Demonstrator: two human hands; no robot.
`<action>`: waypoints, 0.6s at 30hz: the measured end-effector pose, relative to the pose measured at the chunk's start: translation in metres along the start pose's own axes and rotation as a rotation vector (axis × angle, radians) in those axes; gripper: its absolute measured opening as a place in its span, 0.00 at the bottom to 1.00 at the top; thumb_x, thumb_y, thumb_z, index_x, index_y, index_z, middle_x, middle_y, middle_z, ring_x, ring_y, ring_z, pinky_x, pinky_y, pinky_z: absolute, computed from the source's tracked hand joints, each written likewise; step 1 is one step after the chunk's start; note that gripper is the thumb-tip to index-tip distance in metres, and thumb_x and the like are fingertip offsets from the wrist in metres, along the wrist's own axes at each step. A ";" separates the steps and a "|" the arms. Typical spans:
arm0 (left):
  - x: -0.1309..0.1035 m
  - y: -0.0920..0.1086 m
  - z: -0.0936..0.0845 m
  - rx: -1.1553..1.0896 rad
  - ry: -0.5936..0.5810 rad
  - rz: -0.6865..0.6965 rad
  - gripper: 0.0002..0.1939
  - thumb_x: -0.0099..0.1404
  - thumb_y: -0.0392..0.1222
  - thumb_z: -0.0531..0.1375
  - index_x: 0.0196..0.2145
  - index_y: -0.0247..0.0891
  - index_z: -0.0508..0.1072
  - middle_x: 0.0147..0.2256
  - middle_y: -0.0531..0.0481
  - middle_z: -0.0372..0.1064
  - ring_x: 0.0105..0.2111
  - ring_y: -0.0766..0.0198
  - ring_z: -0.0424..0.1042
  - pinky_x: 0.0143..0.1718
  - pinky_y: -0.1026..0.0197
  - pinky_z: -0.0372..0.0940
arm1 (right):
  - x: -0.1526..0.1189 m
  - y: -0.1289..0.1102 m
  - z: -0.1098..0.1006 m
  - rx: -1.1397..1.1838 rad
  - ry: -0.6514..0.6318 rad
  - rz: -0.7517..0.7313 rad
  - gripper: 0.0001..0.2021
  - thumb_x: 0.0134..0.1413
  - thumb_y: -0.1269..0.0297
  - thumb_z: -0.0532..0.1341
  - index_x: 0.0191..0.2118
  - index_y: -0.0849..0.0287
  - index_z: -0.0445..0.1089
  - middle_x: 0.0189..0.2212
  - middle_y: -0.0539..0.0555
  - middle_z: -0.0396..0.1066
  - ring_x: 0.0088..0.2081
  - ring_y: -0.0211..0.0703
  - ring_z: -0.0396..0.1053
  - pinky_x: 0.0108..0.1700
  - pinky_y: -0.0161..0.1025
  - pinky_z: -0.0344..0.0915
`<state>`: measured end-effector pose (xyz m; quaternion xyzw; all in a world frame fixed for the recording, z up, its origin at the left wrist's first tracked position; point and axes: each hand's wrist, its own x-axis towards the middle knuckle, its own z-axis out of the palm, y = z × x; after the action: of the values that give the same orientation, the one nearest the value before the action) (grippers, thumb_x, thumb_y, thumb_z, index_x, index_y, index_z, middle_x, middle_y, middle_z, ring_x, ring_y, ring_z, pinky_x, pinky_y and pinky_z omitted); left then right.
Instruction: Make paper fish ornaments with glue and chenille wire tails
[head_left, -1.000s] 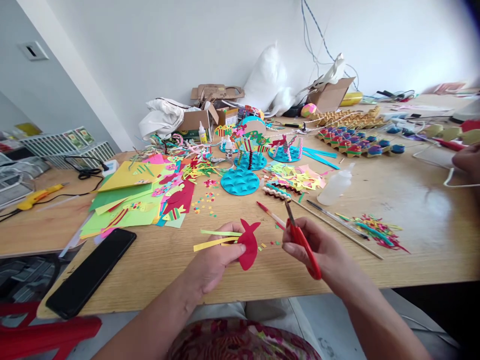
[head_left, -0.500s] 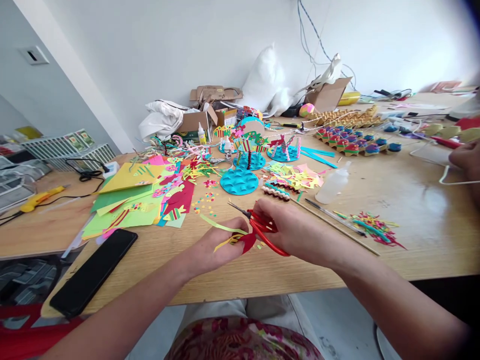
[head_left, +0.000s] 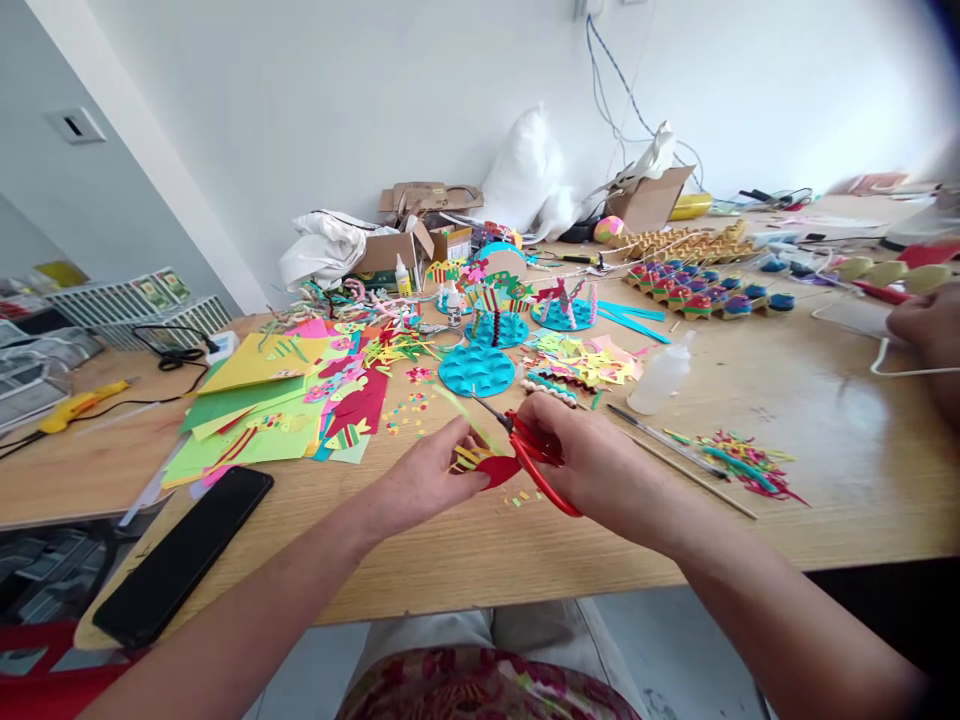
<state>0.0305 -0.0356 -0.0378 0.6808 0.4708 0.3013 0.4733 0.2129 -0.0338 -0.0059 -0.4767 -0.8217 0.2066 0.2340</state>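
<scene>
Between the fingers of my left hand (head_left: 431,475) is a red paper piece (head_left: 498,471) with yellow strips across it. A pale green paper strip (head_left: 480,425) sticks up from the same hand, blurred by motion. My right hand (head_left: 592,455) is wrapped round red-handled scissors (head_left: 546,478), their blades pointing up and left above the paper. Whether the blades touch the strip, I cannot tell. Small paper snippets (head_left: 525,495) lie on the table below the hands. Just beyond the scissors rests a blue scalloped disc (head_left: 477,371).
Stacked coloured paper (head_left: 255,420) and a black phone (head_left: 184,555) lie at left. Decorated blue stands (head_left: 496,325) are farther back. To the right are a clear squeeze bottle (head_left: 661,378), a wooden stick (head_left: 697,480), paper scraps (head_left: 750,460) and another person's hand (head_left: 926,325).
My left hand has turned and shows more of the red paper. The pale green strip has swung more upright. The scissors remain in my right hand, shifted slightly right.
</scene>
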 end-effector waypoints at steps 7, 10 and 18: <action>0.004 -0.007 -0.008 -0.133 0.101 -0.008 0.13 0.50 0.37 0.62 0.35 0.40 0.66 0.29 0.55 0.65 0.29 0.67 0.66 0.30 0.65 0.59 | -0.004 0.002 -0.008 0.146 0.153 -0.005 0.04 0.47 0.68 0.55 0.27 0.56 0.57 0.20 0.47 0.62 0.22 0.34 0.57 0.23 0.32 0.51; 0.003 -0.013 -0.003 -0.284 0.175 -0.024 0.14 0.49 0.37 0.63 0.35 0.38 0.67 0.29 0.54 0.65 0.30 0.67 0.65 0.32 0.65 0.59 | -0.003 0.007 -0.005 0.330 0.231 0.019 0.05 0.46 0.67 0.58 0.28 0.56 0.58 0.23 0.47 0.64 0.23 0.35 0.59 0.24 0.33 0.53; 0.002 -0.003 0.044 -0.817 0.349 0.126 0.13 0.53 0.39 0.62 0.39 0.40 0.71 0.36 0.50 0.69 0.37 0.65 0.66 0.38 0.63 0.62 | 0.003 0.003 0.029 0.965 0.459 0.112 0.12 0.39 0.66 0.65 0.29 0.56 0.60 0.24 0.46 0.66 0.27 0.36 0.65 0.29 0.33 0.61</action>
<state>0.0682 -0.0497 -0.0569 0.4044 0.3436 0.6011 0.5975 0.1967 -0.0335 -0.0305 -0.3912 -0.5343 0.4635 0.5888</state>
